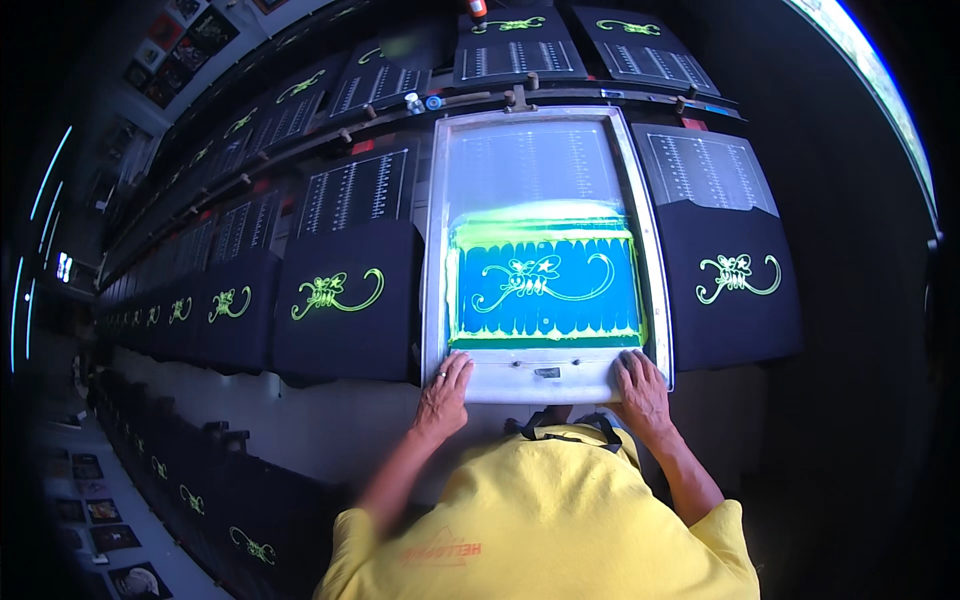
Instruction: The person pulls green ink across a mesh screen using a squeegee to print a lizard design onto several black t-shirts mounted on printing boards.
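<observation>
A screen printing frame (500, 384) lies in front of me over one of the printing boards. Its mesh has a blue stencil (560, 318) with a curling, bee-like figure, bordered by neon yellow-green ink (540, 222). My left hand (447, 392) grips the frame's near left corner, fingers bent over the top. At the near right corner, my right hand (643, 394) holds the same edge in a like way. Both thumbs are mostly hidden. What lies beneath the stencil cannot be made out.
Dark fabric pieces with the yellow-green figure lie on boards to the left (350, 335) and right (735, 325). A rail (380, 122) with knobs runs behind the frame. On it stands a small bottle (413, 102). Another row of printed boards (515, 62) lies beyond.
</observation>
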`<state>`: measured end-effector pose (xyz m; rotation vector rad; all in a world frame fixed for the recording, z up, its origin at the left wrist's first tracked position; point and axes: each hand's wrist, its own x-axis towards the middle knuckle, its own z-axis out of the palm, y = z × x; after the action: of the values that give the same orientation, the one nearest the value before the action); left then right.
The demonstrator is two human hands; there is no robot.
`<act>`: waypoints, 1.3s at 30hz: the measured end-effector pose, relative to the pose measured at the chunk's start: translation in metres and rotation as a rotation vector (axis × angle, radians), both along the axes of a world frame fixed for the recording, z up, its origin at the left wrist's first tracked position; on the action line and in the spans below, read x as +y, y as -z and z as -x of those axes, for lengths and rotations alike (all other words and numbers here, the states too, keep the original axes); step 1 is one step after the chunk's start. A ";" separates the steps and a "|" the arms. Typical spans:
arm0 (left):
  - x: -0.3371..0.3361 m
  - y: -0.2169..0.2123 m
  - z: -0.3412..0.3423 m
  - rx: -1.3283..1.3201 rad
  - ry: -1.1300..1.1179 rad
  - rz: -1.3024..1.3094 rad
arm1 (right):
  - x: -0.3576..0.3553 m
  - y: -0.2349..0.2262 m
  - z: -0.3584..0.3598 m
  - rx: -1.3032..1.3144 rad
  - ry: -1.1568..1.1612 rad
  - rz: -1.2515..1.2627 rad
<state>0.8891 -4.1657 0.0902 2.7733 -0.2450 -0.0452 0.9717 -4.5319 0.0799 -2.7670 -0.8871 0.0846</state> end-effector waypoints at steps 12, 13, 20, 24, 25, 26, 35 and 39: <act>0.036 0.008 -0.012 -0.172 -0.296 0.278 | -0.036 0.005 -0.029 -0.098 0.324 -0.410; 0.040 0.022 -0.016 -0.242 -0.444 0.320 | -0.043 0.015 -0.036 -0.166 0.389 -0.423; 0.064 0.071 -0.030 -0.156 -0.763 0.281 | -0.058 0.044 -0.059 0.257 0.698 -0.684; 0.081 0.074 -0.027 -0.066 -0.755 0.289 | -0.050 0.050 -0.064 0.235 0.726 -0.701; 0.081 0.070 -0.027 -0.062 -0.752 0.317 | -0.051 0.052 -0.064 0.247 0.740 -0.720; 0.082 0.069 -0.030 -0.020 -0.774 0.341 | -0.050 0.054 -0.067 0.260 0.753 -0.740; 0.100 0.069 -0.030 0.176 -0.869 0.743 | -0.031 0.063 -0.076 0.242 0.834 -0.861; 0.101 0.060 -0.033 0.335 -0.935 0.765 | -0.030 0.067 -0.077 0.187 0.852 -0.819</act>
<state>0.9217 -4.0646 0.0302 1.8392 0.9151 -0.1390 1.0487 -4.5622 0.0132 -2.0687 0.3090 -0.1369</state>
